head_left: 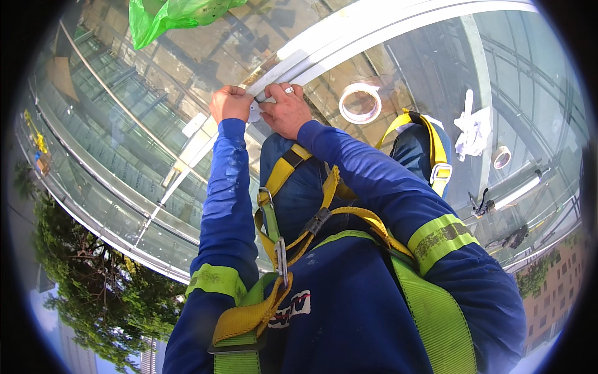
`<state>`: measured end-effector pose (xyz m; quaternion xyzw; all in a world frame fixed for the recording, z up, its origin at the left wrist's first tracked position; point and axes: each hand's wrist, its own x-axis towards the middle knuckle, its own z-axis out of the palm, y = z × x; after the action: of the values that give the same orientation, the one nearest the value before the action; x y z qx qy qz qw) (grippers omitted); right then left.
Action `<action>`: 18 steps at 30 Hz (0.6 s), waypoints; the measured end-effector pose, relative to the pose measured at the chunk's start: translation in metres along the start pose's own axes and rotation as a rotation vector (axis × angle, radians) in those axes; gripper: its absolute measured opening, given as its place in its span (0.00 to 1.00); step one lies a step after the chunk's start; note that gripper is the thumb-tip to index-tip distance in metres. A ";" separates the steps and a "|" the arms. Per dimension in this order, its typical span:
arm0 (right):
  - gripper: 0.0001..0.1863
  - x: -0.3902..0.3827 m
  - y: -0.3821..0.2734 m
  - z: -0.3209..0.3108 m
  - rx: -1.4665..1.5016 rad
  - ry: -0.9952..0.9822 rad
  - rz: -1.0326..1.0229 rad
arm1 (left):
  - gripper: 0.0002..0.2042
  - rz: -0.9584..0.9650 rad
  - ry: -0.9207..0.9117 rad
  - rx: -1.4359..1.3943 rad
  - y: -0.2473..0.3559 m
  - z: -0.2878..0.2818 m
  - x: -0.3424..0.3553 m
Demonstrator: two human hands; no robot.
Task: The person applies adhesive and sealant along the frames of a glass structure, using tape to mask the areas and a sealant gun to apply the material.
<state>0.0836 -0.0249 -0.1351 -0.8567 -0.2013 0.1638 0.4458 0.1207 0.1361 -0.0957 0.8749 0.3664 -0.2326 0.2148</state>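
Observation:
My left hand (231,103) pinches its thumb and fingers together at the edge of a small white piece (254,113) that looks like tape or thin sheet. On its right, my right hand (288,112), with a ring on one finger, has its fingers curled in against the same piece. Both hands meet at the end of a pale grey strip (298,67) running along the white frame joint between glass panels. Just right of my right hand lies a wide roll of tape (345,106). What exactly sits under my fingertips is partly hidden.
I am on a glass roof (417,62) with structure visible below. A green plastic bag (177,15) is at the far left. To the right are a crumpled white cloth (473,132), a smaller tape roll (501,150) and a sealant gun (518,191). Yellow harness straps (439,149) surround my legs.

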 end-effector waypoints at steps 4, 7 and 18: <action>0.12 0.000 0.002 0.001 -0.043 -0.010 -0.018 | 0.12 0.034 0.024 -0.007 -0.002 0.002 -0.001; 0.12 -0.001 0.003 0.002 -0.050 0.001 -0.022 | 0.12 0.098 0.011 -0.054 -0.005 0.003 -0.006; 0.08 -0.002 0.003 0.002 -0.002 0.008 -0.006 | 0.14 0.140 -0.012 -0.101 -0.013 0.008 0.005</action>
<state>0.0818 -0.0260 -0.1384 -0.8572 -0.2023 0.1587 0.4461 0.1122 0.1432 -0.1079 0.8850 0.3144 -0.2038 0.2764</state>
